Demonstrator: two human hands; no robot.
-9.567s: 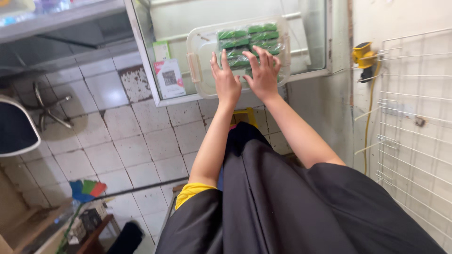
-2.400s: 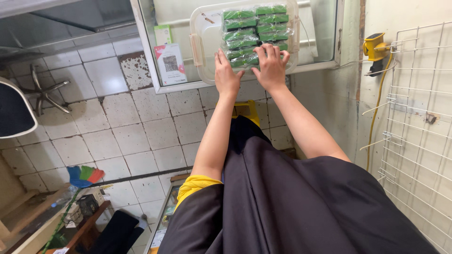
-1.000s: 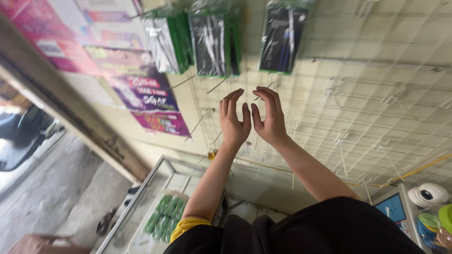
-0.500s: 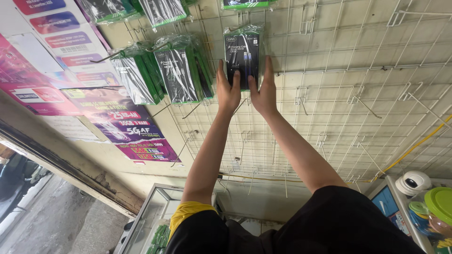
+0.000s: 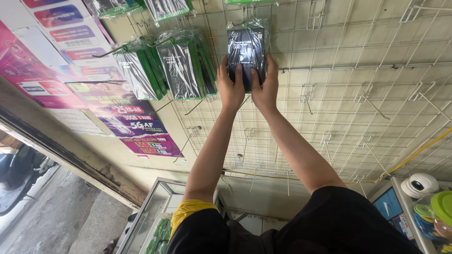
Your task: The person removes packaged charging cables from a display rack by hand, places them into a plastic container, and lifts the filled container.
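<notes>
Head view, arms raised toward the wire display grid [image 5: 339, 108]. My left hand [image 5: 230, 89] and my right hand [image 5: 264, 87] were side by side and clasped the lower part of one dark, plastic-wrapped pack [image 5: 246, 49] with green edging. Each thumb lay up the front face of the pack, and the fingers of both hands curled around its sides; neither hand was spread. The pack sat against the grid in the top row, upright, its clear wrap bunched above it. Whether it hung on a hook could not be told, since its top edge was hidden by the wrap.

Compared with the frame half a second earlier, my hands had the same hold on the same pack; the view had shifted only a little. One second earlier, my hands were empty and raised below the row of packs, fingers apart and touching nothing. About two and a half seconds earlier, they were lowered onto a clear box of green packs on a glass cabinet.

Just to the left of the held pack, a bundle of similar packs [image 5: 183, 63] hung from a hook, and a second bundle [image 5: 136, 70] hung further left. Coloured posters [image 5: 117, 117] covered the wall beside the grid. Bare hooks [image 5: 365, 99] stood out from the grid to the right. A glass cabinet [image 5: 150, 216] showed below my left elbow.
</notes>
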